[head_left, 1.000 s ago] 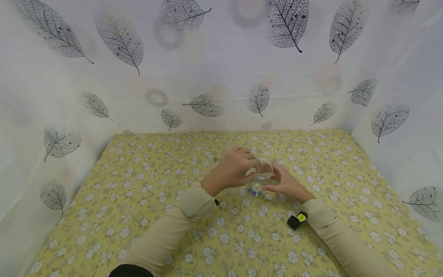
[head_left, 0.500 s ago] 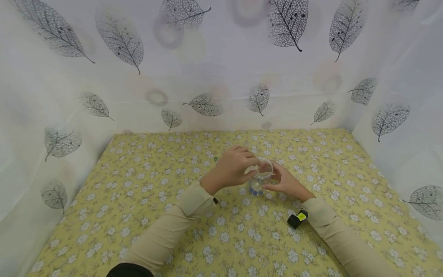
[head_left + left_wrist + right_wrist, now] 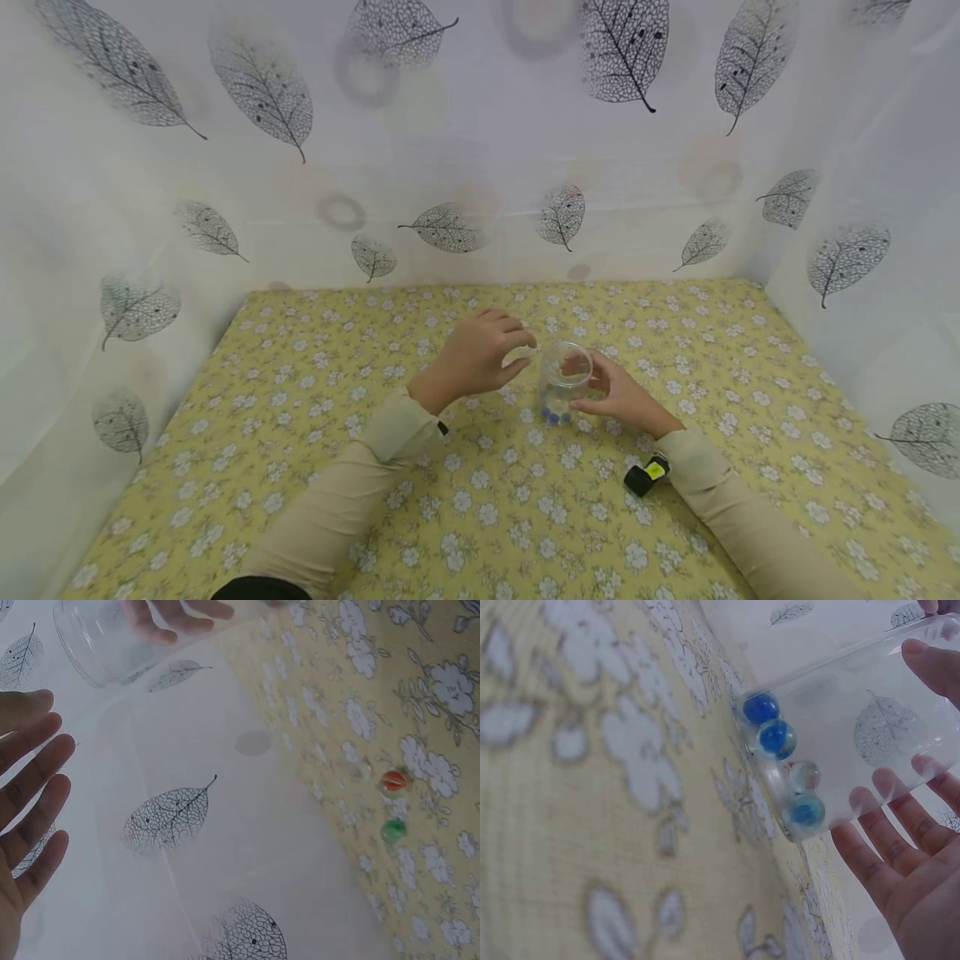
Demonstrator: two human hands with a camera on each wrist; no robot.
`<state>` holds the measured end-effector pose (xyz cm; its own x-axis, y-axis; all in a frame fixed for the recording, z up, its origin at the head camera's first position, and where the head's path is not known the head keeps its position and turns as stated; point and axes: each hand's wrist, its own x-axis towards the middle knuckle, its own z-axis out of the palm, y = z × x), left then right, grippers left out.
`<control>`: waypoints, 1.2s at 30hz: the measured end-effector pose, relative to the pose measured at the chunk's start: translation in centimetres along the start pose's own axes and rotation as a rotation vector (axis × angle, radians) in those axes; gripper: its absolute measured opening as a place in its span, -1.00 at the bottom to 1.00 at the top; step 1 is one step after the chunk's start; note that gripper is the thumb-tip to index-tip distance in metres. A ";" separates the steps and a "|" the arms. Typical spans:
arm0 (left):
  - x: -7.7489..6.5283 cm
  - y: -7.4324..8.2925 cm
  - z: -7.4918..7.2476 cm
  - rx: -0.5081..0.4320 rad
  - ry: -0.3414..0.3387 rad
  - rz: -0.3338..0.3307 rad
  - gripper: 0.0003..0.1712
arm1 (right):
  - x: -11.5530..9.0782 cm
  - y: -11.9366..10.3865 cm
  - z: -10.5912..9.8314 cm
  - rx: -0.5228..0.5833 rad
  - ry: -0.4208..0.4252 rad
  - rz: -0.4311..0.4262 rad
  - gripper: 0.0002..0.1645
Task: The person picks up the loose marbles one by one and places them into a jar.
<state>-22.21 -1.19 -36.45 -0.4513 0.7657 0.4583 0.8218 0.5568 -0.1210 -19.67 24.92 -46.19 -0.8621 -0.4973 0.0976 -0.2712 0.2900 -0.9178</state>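
My right hand (image 3: pixel 621 402) grips a clear plastic jar (image 3: pixel 553 390) that stands upright on the cloth, its top uncovered. Several marbles (image 3: pixel 776 739) lie on the jar's bottom, mostly blue, with a clear one (image 3: pixel 805 775) among them. Left of the rim is my left hand (image 3: pixel 480 354), apart from the jar; its fingers are relaxed and hold nothing. On the cloth the left wrist view shows an orange-red marble (image 3: pixel 394 781), a green marble (image 3: pixel 393 830) and a faint clear one (image 3: pixel 364 769). My left hand hides these in the head view.
A yellow floral cloth (image 3: pixel 300 467) covers the table. White curtains with a leaf print (image 3: pixel 480 142) stand behind it and along both sides. A black device with a yellow patch (image 3: pixel 647 476) sits at my right wrist.
My left hand has drawn back leftward from over the jar's rim, and its fingers have loosened. A green marble seen earlier is now behind it. The right hand and jar stay put.
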 end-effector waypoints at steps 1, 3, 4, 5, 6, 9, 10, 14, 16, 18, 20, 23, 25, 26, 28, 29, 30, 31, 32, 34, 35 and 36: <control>-0.2 -0.3 0.1 0.003 0.005 0.000 -0.82 | 0.0 0.0 0.0 -0.005 0.001 -0.002 -0.15; -0.5 -0.7 0.2 0.005 0.015 -0.004 -0.82 | 0.0 0.0 0.0 -0.020 0.006 -0.009 -0.16; -0.6 -1.0 0.3 0.012 0.018 -0.006 -0.82 | 0.0 0.0 0.1 -0.028 0.009 -0.012 -0.16; -0.8 -1.3 0.4 0.013 0.019 -0.010 -0.82 | 0.0 0.0 0.1 -0.037 0.012 -0.017 -0.17; -0.9 -1.6 0.5 0.015 0.020 -0.014 -0.82 | 0.0 0.0 0.1 -0.046 0.014 -0.023 -0.17; -1.4 -2.3 0.8 0.021 0.011 -0.032 -0.82 | 0.0 0.0 0.1 -0.057 0.017 -0.038 -0.19; -1.5 -2.5 0.9 0.024 0.008 -0.036 -0.82 | 0.0 0.0 0.1 -0.060 0.016 -0.043 -0.19; -2.2 -3.5 1.4 0.023 0.001 -0.045 -0.83 | 0.0 0.0 0.1 -0.065 0.016 -0.051 -0.21; -2.5 -4.0 1.6 0.021 0.004 -0.048 -0.83 | 0.0 0.0 0.1 -0.066 0.015 -0.050 -0.22; -2.8 -4.5 2.0 0.012 0.008 -0.051 -0.82 | 0.0 0.0 0.1 -0.067 0.016 -0.047 -0.21; -3.1 -5.0 2.4 0.004 0.008 -0.056 -0.80 | 0.0 0.0 0.1 -0.069 0.016 -0.045 -0.21; -3.5 -5.7 3.0 -0.001 -0.007 -0.060 -0.80 | 0.0 0.0 0.1 -0.076 0.018 -0.044 -0.21; -3.8 -6.0 3.3 0.008 -0.015 -0.059 -0.81 | 0.0 0.0 0.1 -0.079 0.019 -0.045 -0.21; -3.8 -6.1 3.5 0.009 -0.020 -0.057 -0.81 | -0.1 0.0 0.1 -0.080 0.019 -0.047 -0.21; -4.0 -6.3 3.8 0.018 -0.032 -0.052 -0.81 | -0.1 -0.1 0.1 -0.081 0.020 -0.047 -0.22; -4.1 -6.4 4.0 0.023 -0.037 -0.048 -0.81 | -0.1 -0.1 0.1 -0.082 0.020 -0.048 -0.22; -4.1 -6.5 4.2 0.029 -0.043 -0.044 -0.81 | -0.1 -0.1 0.1 -0.081 0.020 -0.049 -0.22; -4.2 -6.6 4.4 0.027 -0.053 -0.040 -0.80 | -0.1 0.0 0.1 -0.082 0.019 -0.051 -0.21; -4.3 -6.6 4.5 0.025 -0.064 -0.037 -0.79 | -0.1 0.0 0.1 -0.081 0.019 -0.054 -0.22; -4.4 -6.8 5.0 0.016 -0.089 -0.028 -0.77 | -0.1 0.0 0.1 -0.077 0.018 -0.057 -0.22; -4.5 -6.9 5.3 0.007 -0.102 -0.022 -0.78 | -0.1 0.1 0.1 -0.076 0.017 -0.059 -0.22; -4.6 -7.0 5.6 -0.004 -0.117 -0.014 -0.78 | -0.1 0.1 0.1 -0.075 0.016 -0.061 -0.23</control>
<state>-27.82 -6.76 -42.62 -0.4999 0.7906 0.3536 0.8164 0.5664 -0.1123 -19.60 24.88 -46.37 -0.8494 -0.5030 0.1595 -0.3544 0.3198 -0.8787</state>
